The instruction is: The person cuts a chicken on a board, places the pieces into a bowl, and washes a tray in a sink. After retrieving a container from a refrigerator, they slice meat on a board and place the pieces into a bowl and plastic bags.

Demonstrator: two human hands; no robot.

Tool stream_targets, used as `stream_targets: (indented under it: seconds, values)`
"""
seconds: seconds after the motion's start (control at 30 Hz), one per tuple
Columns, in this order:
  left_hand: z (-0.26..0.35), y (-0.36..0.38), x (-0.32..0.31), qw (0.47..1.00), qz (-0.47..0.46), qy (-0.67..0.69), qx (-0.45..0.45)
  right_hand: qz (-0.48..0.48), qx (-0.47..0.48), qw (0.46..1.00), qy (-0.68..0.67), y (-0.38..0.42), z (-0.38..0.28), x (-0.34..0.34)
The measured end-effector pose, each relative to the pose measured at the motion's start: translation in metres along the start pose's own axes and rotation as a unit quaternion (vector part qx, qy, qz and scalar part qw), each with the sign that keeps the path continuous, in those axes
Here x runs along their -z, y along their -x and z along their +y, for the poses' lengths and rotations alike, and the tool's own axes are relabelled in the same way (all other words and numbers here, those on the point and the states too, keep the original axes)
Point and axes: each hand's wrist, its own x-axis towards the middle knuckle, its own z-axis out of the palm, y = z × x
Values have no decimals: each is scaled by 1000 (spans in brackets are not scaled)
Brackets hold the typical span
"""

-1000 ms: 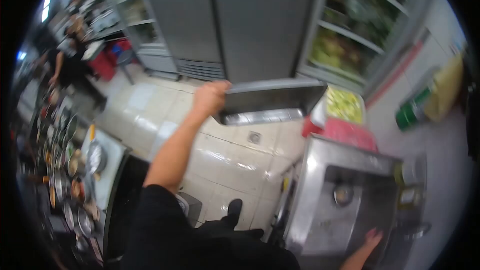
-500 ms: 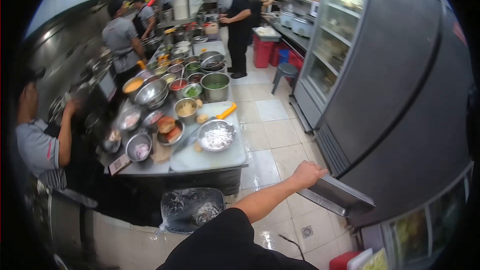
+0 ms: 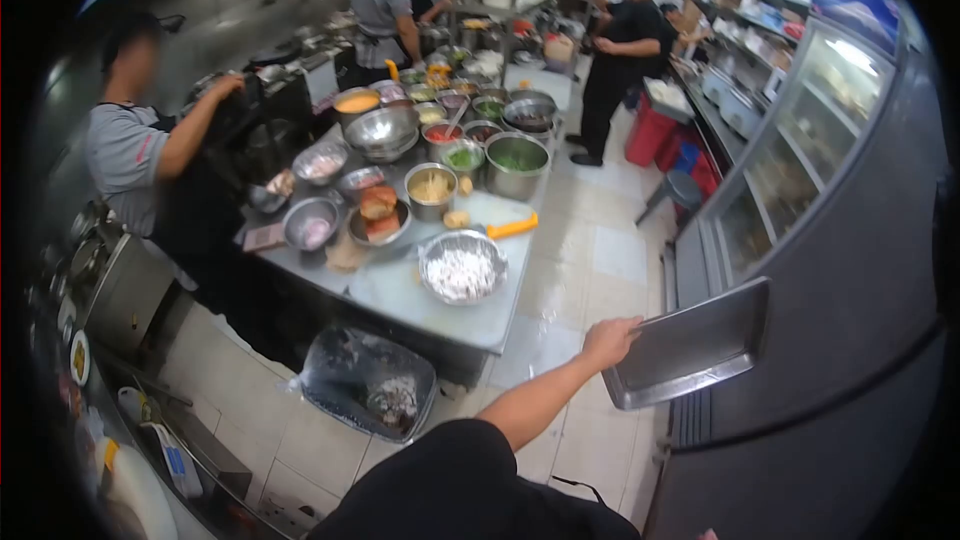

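Observation:
My left hand (image 3: 610,343) reaches out over the floor aisle, its fingers closed on the near edge of a shallow rectangular metal tray (image 3: 690,345). The tray is held tilted, its bare inside facing me, in front of the grey refrigerator side. To the left of the hand, on the worktable, a steel bowl of white floury stuff (image 3: 462,267) rests on a white cutting board (image 3: 400,302), near a yellow-handled knife (image 3: 512,226). My right hand is not visible.
A lined bin (image 3: 325,390) stands below the table's front edge. Pots and bowls of ingredients (image 3: 517,162) crowd the table. A co-worker in grey (image 3: 125,155) works at the left, others farther back. A glass-door refrigerator (image 3: 800,155) and a stool (image 3: 682,190) flank the aisle.
My view has swung left, so the table sits farther right and the counter at lower left shows. The tray, still in my left hand, has risen and turned its inside toward me.

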Motion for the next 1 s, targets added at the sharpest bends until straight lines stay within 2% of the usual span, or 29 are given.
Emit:
stream_targets:
  seconds: [0.1, 0.17, 0.23, 0.37, 0.43, 0.47, 0.5, 0.53, 0.57, 0.6, 0.63, 0.67, 0.7, 0.73, 0.77, 0.83, 0.93, 1.0]
  values:
    - [-22, -26, -4, 992, 37, 47, 116, -203, -3, 979, -10, -107, -63, -136]
    - [-35, -40, -5, 978, 58, 98, 174, -253, -6, 967, -14, -167, -94, -239]
    - [-66, -60, -19, 962, 78, 135, 223, -345, 4, 938, -10, -179, -145, -323]
    - [-133, -110, -52, 929, 131, 144, 314, -421, 27, 896, -140, -189, -219, -432]
    - [-151, -139, -63, 907, 143, 172, 357, -462, 6, 865, -199, -237, -230, -461]
    - [-159, -149, -76, 892, 140, 200, 381, -452, -25, 863, -227, -257, -234, -472]
    - [-178, -168, -94, 881, 114, 229, 398, -422, -19, 892, -161, -258, -253, -478]
    - [-197, -187, -112, 868, 87, 256, 416, -453, -43, 870, -189, -288, -255, -491]
    - [-239, -217, -152, 861, 18, 357, 361, -437, -85, 883, -147, -304, -267, -495]
    - [-266, -243, -178, 832, -58, 454, 312, -434, -120, 875, -179, -357, -259, -501]
    - [-229, -253, -161, 857, -16, 403, 321, -442, -172, 858, -196, -400, -251, -524]
    - [-178, -260, -133, 876, 25, 348, 333, -447, -122, 859, -215, -383, -271, -523]
    - [-144, -281, -100, 901, -37, 241, 358, -450, -73, 858, -235, -373, -287, -523]
    - [-126, -296, -93, 916, -34, 262, 303, -428, -65, 875, -219, -380, -305, -517]
    - [-120, -321, -87, 901, -133, 265, 315, -408, -72, 887, -207, -390, -317, -515]
    - [-98, -346, -89, 901, -83, 302, 300, -369, -81, 902, -210, -416, -327, -510]
    - [-116, -370, -107, 918, 10, 385, 97, -320, -103, 915, -224, -459, -325, -524]
    - [-132, -368, -75, 895, -58, 380, 226, -328, -137, 914, -198, -492, -354, -550]
